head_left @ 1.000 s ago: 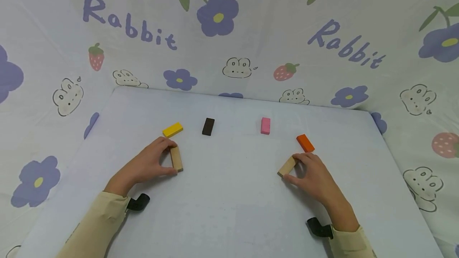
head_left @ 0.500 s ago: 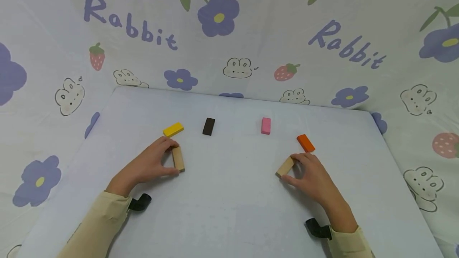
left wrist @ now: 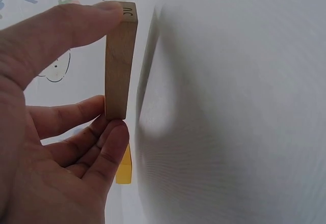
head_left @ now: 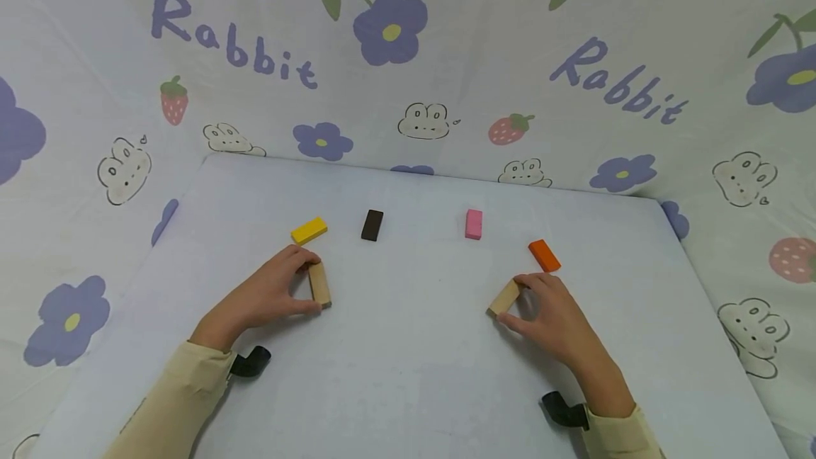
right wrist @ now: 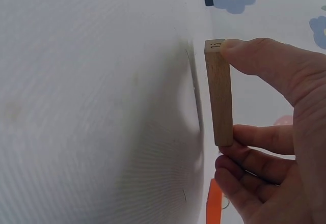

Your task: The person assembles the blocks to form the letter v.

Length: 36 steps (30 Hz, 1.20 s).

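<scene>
My left hand [head_left: 270, 292] pinches a plain wooden block [head_left: 320, 285] by its two ends, thumb at the near end and fingertips at the far one. In the left wrist view that block [left wrist: 119, 68] has dark marks on its end, partly under the thumb. On the right, my right hand [head_left: 553, 314] holds a second plain wooden block [head_left: 505, 297] the same way. The number 75 or 15 shows on the end of this block [right wrist: 219, 91] in the right wrist view. A yellow block [head_left: 309, 230] lies just beyond the left hand, an orange block [head_left: 545, 255] just beyond the right.
Farther back on the white table [head_left: 408, 374] lie a dark brown block [head_left: 372, 225] and a pink block [head_left: 474, 224], apart from each other. A cloth [head_left: 357, 91] printed with rabbits and flowers rises behind the table and along its sides.
Both hands have shifted slightly inward with their wooden blocks, so the two blocks are a little closer together. The coloured blocks have stayed in place.
</scene>
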Motion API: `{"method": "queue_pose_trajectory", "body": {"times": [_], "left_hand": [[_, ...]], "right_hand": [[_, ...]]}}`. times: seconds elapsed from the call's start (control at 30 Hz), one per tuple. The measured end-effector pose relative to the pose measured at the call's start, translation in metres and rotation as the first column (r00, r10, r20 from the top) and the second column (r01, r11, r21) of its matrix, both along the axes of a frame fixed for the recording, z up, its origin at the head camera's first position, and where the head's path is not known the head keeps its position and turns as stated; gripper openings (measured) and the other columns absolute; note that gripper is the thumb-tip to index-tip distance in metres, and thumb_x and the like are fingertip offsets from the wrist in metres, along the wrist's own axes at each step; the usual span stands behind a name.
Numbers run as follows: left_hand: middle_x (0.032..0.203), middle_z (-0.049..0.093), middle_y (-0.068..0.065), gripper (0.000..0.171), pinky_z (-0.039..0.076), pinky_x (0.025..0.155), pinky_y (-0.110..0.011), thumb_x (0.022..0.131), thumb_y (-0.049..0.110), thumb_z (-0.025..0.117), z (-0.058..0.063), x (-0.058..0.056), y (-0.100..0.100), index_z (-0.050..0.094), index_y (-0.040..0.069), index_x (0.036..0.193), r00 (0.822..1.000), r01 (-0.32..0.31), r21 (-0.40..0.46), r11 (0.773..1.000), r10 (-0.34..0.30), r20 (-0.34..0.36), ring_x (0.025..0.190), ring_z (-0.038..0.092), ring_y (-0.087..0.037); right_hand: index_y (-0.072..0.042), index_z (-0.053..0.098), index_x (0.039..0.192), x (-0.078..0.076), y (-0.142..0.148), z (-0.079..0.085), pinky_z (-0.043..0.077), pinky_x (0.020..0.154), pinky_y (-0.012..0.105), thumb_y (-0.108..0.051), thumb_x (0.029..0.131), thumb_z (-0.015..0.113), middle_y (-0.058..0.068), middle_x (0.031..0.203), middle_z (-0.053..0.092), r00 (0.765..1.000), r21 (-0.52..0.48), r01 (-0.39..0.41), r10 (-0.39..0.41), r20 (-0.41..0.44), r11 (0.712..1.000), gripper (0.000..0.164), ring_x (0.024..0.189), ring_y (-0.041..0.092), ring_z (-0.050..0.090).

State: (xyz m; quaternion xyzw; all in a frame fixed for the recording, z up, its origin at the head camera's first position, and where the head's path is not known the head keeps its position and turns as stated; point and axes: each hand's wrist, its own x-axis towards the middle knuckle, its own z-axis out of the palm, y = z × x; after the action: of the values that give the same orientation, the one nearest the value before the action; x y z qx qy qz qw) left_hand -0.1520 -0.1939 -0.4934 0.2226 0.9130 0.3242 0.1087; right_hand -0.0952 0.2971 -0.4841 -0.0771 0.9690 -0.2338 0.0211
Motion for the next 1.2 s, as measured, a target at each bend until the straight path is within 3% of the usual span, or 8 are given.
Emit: {"method": "queue_pose_trajectory", "body": {"times": [0.7, 1.2], "left_hand": [[0.140, 0.057, -0.012, 0.072, 0.047, 0.112, -0.050, 0.086, 0.025, 0.095, 0.007, 0.004, 0.010, 0.058, 0.001, 0.144, 0.999, 0.040, -0.005, 0.999, -0.040, 0.008, 0.127, 0.056, -0.029], [0.137, 0.058, -0.012, 0.071, 0.048, 0.111, -0.051, 0.085, 0.023, 0.095, 0.011, 0.007, 0.016, 0.059, 0.000, 0.142, 0.999, 0.033, 0.012, 0.999, -0.032, -0.007, 0.125, 0.057, -0.030]], "right_hand": [[0.002, 0.063, 0.143, 0.004, -0.011, 0.000, 0.047, 0.111, 0.063, -0.029, 0.087, 0.092, 0.020, 0.140, 0.061, 1.000, -0.011, -0.008, 0.008, 0.003, 1.000, 0.070, 0.133, 0.040, 0.053], [0.001, 0.065, 0.141, 0.006, -0.018, 0.000, 0.047, 0.111, 0.061, -0.030, 0.086, 0.093, 0.018, 0.138, 0.062, 0.999, -0.016, -0.031, 0.030, -0.014, 0.999, 0.069, 0.132, 0.038, 0.054]]}}
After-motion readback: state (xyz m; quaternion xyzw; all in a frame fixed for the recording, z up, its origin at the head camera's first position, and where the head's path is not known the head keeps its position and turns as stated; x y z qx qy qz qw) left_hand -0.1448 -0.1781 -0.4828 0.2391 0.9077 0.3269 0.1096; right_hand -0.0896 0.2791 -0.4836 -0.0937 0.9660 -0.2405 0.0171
